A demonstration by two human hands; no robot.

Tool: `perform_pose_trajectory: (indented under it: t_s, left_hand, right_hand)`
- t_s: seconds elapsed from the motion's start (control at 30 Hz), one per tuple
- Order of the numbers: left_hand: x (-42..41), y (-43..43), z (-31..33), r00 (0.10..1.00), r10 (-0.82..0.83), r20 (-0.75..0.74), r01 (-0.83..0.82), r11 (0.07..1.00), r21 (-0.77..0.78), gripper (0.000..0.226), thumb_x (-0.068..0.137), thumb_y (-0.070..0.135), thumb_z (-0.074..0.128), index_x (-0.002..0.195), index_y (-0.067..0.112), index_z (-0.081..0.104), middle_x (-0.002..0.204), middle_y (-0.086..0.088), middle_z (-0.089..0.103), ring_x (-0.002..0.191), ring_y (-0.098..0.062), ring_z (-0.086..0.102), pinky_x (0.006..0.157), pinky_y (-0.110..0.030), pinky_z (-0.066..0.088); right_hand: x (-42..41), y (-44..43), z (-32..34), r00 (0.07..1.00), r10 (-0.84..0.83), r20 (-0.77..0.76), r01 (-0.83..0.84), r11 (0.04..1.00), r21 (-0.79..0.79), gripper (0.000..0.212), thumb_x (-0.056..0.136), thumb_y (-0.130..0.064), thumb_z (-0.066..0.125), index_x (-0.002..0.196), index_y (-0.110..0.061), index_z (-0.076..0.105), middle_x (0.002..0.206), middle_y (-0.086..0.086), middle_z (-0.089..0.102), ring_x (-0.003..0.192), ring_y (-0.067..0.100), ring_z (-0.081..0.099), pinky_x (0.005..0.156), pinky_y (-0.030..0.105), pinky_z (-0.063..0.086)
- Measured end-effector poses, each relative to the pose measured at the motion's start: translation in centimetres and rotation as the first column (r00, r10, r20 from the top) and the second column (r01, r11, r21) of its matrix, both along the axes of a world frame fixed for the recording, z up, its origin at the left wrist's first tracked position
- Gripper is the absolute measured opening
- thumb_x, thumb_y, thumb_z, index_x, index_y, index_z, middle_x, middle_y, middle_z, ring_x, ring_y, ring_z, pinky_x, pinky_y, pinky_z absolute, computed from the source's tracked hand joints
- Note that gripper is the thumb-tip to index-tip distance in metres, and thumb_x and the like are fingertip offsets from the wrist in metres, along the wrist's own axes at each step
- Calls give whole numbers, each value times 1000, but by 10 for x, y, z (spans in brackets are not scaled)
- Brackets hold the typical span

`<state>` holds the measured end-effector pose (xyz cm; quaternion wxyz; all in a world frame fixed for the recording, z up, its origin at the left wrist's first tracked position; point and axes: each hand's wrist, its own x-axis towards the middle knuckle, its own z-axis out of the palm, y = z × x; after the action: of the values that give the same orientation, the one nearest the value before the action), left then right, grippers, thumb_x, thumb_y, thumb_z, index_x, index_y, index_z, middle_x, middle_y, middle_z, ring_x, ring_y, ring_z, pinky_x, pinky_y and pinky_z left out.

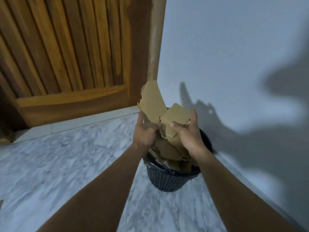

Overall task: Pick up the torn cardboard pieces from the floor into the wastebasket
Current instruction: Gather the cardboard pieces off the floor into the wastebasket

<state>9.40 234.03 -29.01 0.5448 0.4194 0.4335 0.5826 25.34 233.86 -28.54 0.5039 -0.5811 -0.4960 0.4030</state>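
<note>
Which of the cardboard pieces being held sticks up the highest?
The tall torn piece in the left hand; the squarer piece in the right hand ends lower.

Wastebasket (167, 180) mouth behind cardboard pieces (153, 104)

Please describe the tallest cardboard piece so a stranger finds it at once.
Beside the wooden door stands a dark ribbed wastebasket, and two hands hold torn cardboard above it. The tall piece in the left hand stands upright, higher and narrower than the squarer piece in the right hand.
</note>
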Motion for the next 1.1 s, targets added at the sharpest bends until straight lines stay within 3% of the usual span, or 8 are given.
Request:
perform_pose_trajectory:
  t_s: [0.07,0.13,0.23,0.37,0.5,0.6,0.77,1.1]
  left_hand:
    - [27,15,-13,992,-36,-124,30,998,-51,60,92,-3,64,144,17,42,129,-7,63,119,-27,62,95,-36,56]
    - [40,27,-27,912,-145,-383,100,986,-136,46,98,15,60,142,20,47,124,-6,64,110,-27,63,85,-38,57]
    - [40,31,-47,578,-136,-805,47,990,-134,53,98,39,51,148,24,41,130,-13,58,100,-31,63,75,-38,54]
    - [26,23,-68,298,25,-954,-125,992,-13,68,97,37,54,157,27,24,156,-14,29,141,-40,30,108,-55,40]
    - [6,19,-88,648,-165,-743,-94,951,-293,88,97,29,57,159,37,-5,140,-18,46,98,-33,59,71,-36,54]
    - [-8,10,-95,797,-176,-577,-57,931,-362,92,96,5,49,158,39,-9,119,-14,62,72,-25,57,52,-28,43]
    - [-50,4,-97,828,-75,-555,-140,932,-334,88,94,0,43,159,37,-4,138,-16,57,105,-41,62,71,-45,53]
    - [-264,-36,-88,766,183,-616,-426,862,-274,73,87,3,41,154,27,24,121,-15,63,91,-33,64,63,-40,55]
  right_hand:
    - [25,2,-4,999,-8,40,9,1000,-18,95,96,-14,69,162,-26,3,118,-20,58,89,-16,56,74,3,44]
    - [47,7,-12,995,-13,98,20,998,-68,87,99,-14,64,162,-24,4,141,-3,53,110,4,56,85,14,43]
    - [75,11,-25,981,11,194,14,992,-125,73,102,-18,59,161,-27,17,162,3,32,142,21,39,108,33,38]
    - [100,0,-42,900,-60,433,114,988,-100,39,100,-25,60,138,-24,54,124,4,62,116,25,60,96,38,49]
    - [111,-9,-80,828,-157,538,275,950,-146,57,97,-32,56,151,-26,40,142,13,52,126,34,53,98,42,49]
    - [91,-21,-92,945,-112,307,211,927,-310,71,98,-24,53,157,-40,16,128,6,61,106,34,65,83,51,58]
    - [59,-9,-116,986,-111,122,144,942,-302,92,74,-30,53,155,-44,10,143,7,54,118,35,60,86,63,57]
    - [-145,44,-126,961,233,150,-178,934,-311,74,85,-30,64,144,-55,27,146,1,52,125,32,56,92,62,54]
